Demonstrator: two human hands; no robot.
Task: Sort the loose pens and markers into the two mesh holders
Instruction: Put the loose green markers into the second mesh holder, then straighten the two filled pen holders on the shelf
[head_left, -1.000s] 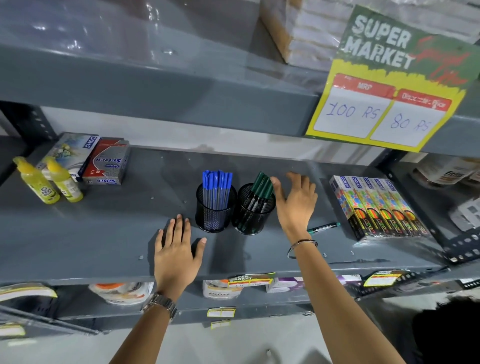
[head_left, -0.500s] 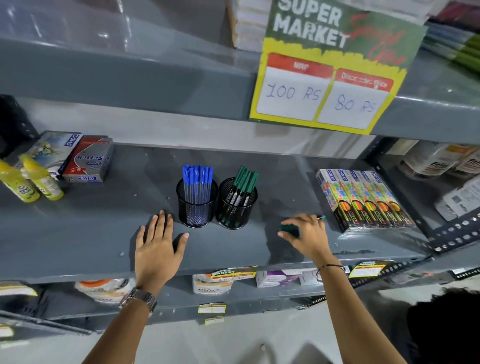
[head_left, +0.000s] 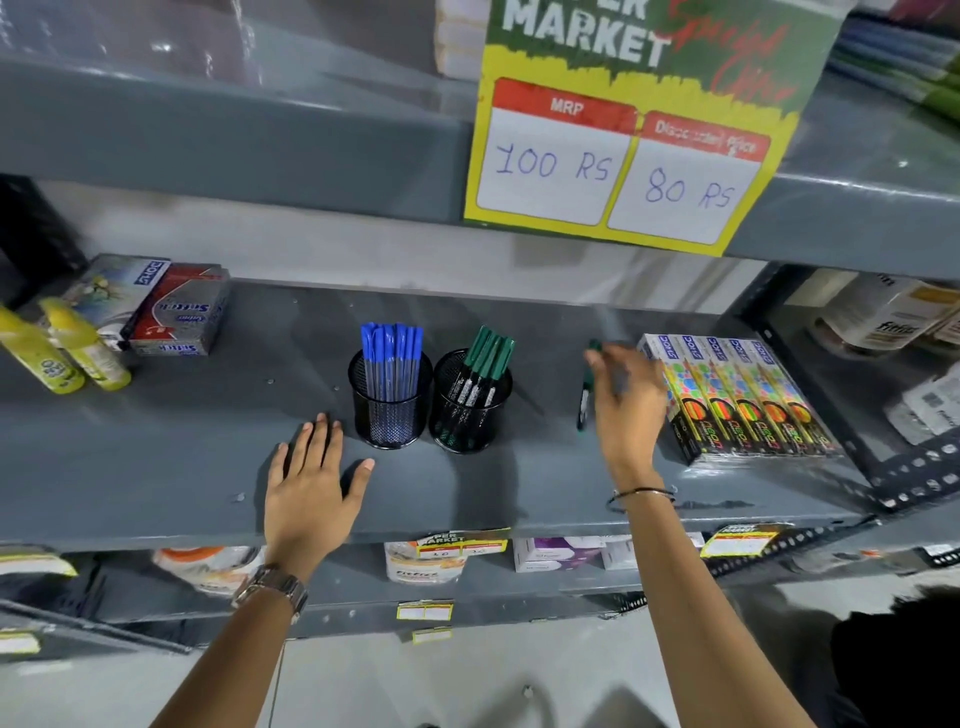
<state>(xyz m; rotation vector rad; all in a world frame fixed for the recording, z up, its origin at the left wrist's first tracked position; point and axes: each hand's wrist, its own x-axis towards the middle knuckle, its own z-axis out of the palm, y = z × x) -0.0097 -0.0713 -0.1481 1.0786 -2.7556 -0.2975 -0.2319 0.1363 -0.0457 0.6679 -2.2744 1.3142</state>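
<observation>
Two black mesh holders stand side by side on the grey shelf (head_left: 156, 467). The left holder (head_left: 390, 410) is filled with several blue-capped pens (head_left: 390, 348). The right holder (head_left: 471, 410) has several green-capped markers (head_left: 488, 353). My right hand (head_left: 626, 405) is raised to the right of the holders and grips one green-capped marker (head_left: 584, 400), which hangs roughly upright and looks blurred. My left hand (head_left: 311, 483) lies flat on the shelf just left of and in front of the blue-pen holder, fingers spread, holding nothing.
Colourful neon marker boxes (head_left: 737, 395) lie right of my right hand. Boxes (head_left: 171, 312) and two yellow bottles (head_left: 62, 353) sit at the shelf's left. A price sign (head_left: 618, 156) hangs from the upper shelf. More goods fill the lower shelf.
My right hand came down on the loose green marker lying on the shelf, closed on it and lifted it. My left hand stayed flat on the shelf.
</observation>
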